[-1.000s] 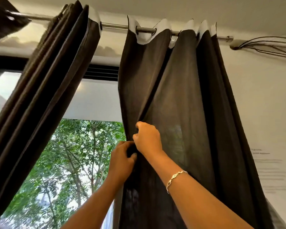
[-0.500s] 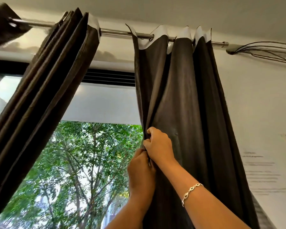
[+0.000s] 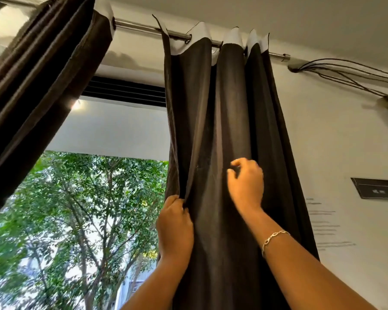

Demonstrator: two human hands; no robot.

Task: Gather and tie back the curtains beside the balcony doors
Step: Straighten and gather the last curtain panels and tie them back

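A dark brown right curtain point(image 3: 224, 121) with a white top band hangs in folds from a metal rod point(image 3: 143, 27). My left hand point(image 3: 175, 229) pinches the curtain's left edge fold at about mid-height. Further right and a little higher, my right hand point(image 3: 246, 182) hovers in front of the middle fold with curled, parted fingers and holds no fabric. A bracelet circles that wrist. The left curtain point(image 3: 38, 81) hangs bunched and slanted at the upper left.
Between the curtains, the balcony glass point(image 3: 81, 220) shows green trees. A white wall point(image 3: 345, 142) lies right of the curtain, with cables point(image 3: 345, 72) near the rod end and a dark switch plate point(image 3: 376, 188).
The right curtain has slid right along the rod and bunched tighter. My right hand let go of the edge and moved right and up. My left hand keeps its grip.
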